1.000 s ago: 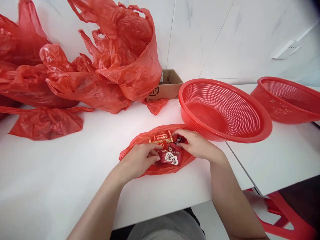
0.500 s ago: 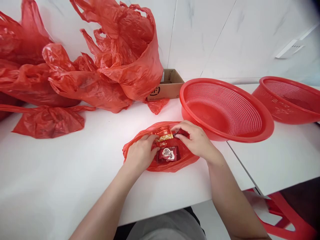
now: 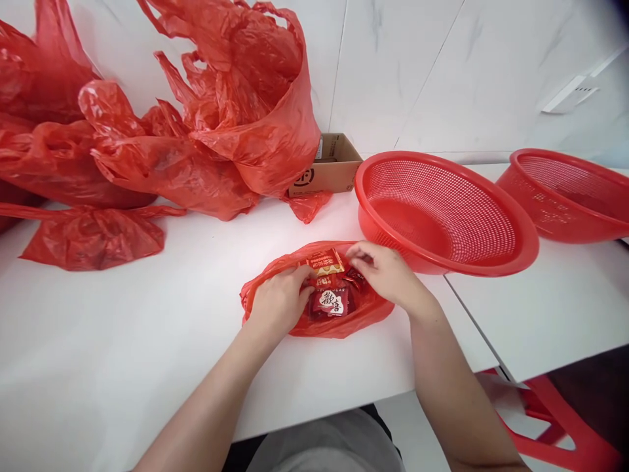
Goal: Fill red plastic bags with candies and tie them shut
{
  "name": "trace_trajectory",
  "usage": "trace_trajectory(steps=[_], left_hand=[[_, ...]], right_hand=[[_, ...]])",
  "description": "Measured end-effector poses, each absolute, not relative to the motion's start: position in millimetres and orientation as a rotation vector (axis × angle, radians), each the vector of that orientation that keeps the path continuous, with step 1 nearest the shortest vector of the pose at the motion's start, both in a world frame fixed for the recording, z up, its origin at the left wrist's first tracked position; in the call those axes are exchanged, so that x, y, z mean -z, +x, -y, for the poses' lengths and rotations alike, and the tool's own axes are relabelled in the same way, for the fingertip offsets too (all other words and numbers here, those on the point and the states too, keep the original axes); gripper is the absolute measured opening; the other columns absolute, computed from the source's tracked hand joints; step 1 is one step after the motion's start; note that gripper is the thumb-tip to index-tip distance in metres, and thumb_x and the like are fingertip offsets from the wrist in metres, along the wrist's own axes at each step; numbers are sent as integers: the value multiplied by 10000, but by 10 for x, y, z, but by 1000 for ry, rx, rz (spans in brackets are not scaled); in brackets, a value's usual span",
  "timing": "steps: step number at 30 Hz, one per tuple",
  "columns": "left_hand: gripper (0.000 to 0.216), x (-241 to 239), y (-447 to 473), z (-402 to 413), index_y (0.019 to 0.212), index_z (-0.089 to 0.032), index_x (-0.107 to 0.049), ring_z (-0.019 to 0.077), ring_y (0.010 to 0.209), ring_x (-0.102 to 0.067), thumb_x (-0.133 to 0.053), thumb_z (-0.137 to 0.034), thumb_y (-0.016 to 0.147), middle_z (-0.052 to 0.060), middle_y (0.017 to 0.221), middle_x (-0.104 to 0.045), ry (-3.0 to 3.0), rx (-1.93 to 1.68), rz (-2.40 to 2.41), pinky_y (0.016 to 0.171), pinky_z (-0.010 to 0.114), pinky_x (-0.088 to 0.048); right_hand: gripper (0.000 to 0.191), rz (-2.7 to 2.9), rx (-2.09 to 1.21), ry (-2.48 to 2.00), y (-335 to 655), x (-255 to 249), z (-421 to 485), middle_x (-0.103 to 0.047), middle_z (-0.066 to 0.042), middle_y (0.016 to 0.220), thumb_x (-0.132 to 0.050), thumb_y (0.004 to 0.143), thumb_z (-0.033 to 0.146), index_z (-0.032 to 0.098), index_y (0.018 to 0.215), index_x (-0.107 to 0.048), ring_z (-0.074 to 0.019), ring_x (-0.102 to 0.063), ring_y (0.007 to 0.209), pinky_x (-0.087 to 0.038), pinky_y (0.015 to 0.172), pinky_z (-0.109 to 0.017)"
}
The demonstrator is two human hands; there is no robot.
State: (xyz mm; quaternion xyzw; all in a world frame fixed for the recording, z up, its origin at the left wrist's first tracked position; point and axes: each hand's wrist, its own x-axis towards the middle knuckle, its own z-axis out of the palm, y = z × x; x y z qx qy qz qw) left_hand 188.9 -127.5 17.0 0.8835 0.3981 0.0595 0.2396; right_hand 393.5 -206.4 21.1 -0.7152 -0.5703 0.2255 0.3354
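Observation:
A red plastic bag lies spread open on the white table, with several small wrapped packets inside. My left hand reaches in from the left, its thumb and fingers closed on the left end of a red packet. Above that packet lies a red and gold packet; below it is a dark red packet with a white label and dark characters. My right hand is over the bag's right side, fingers bent and thumb apart, with nothing visible between them. Beside its fingertips rests a small dark red wrapped piece.
A red perforated basket stands right of the bag, a second basket beyond it. Behind are a cardboard box and a large red bag. A small tied bag lies at left. A red stool is below.
My right hand has let go of the small dark red piece and drawn slightly right. That piece now lies among the packets. My left hand has stayed nearly in place.

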Motion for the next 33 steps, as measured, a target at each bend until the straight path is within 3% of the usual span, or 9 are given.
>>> trace_trajectory(steps=[4, 8, 13, 17, 21, 24, 28, 33], left_hand=[[284, -143, 1887, 1273, 1104, -270, -637, 260, 937, -664, -444, -257, 897, 38, 1082, -723, 2408, -143, -1083, 683, 339, -459], [293, -232, 1793, 1225, 1107, -249, -649, 251, 963, -660, -446, -303, 904, 43, 1109, -715, 2371, -165, -1105, 759, 338, -485], [393, -809, 1703, 1084, 1242, -255, -617, 302, 1035, -640, -442, -299, 893, 67, 1171, -690, 2508, -66, -1185, 864, 392, -479], [467, -1231, 1699, 899, 1236, -281, -624, 397, 1048, -622, -561, -490, 823, 90, 1118, -696, 2722, 172, -1370, 885, 497, -460], [728, -1149, 1523, 715, 1338, -236, -550, 450, 1131, -572, -586, -648, 738, 149, 1174, -676, 2664, 242, -1457, 940, 592, -410], [822, -940, 1300, 697, 1381, -224, -494, 398, 1159, -581, -608, -672, 700, 168, 1278, -634, 2248, 247, -1436, 923, 503, -478], [616, -761, 1096, 868, 1223, -251, -588, 295, 1185, -593, -612, -644, 749, 120, 1340, -606, 1663, 157, -1157, 840, 351, -562], [415, -788, 983, 1074, 1036, -220, -635, 214, 963, -687, -707, -520, 759, 79, 1090, -709, 1438, -18, -1073, 839, 321, -567]], right_hand=[[170, 1716, -609, -2039, 3925, -193, 2085, -675, -50, 1048, -627, 824, 206, 231, 992, -624, -228, -621, 985, -497, 834, -367], [256, 1691, -552, -2015, 3885, -257, 2110, -666, -49, 1161, -545, 881, 175, 243, 1121, -600, -222, -614, 1070, -489, 888, -368], [315, 1843, -343, -2040, 3820, -368, 2364, -671, -78, 1156, -493, 917, 175, 235, 1211, -588, -251, -630, 1053, -495, 884, -399], [232, 1998, -143, -2058, 3858, -439, 2771, -687, -89, 1052, -519, 919, 254, 237, 1127, -623, -276, -644, 959, -504, 814, -426], [193, 1818, -22, -2072, 4061, -395, 3108, -690, -64, 966, -486, 946, 356, 257, 1055, -611, -241, -642, 866, -493, 703, -371], [282, 1529, -185, -2177, 4232, -235, 3164, -684, -56, 895, -513, 915, 492, 255, 1049, -588, -224, -641, 764, -486, 645, -356], [415, 1240, -688, -1981, 4282, -8, 2996, -680, -68, 927, -444, 915, 582, 221, 1080, -566, -188, -649, 713, -497, 599, -316], [374, 1150, -870, -1718, 4140, 17, 2765, -645, -40, 906, -577, 849, 514, 191, 1035, -545, -148, -608, 722, -454, 556, -252]])
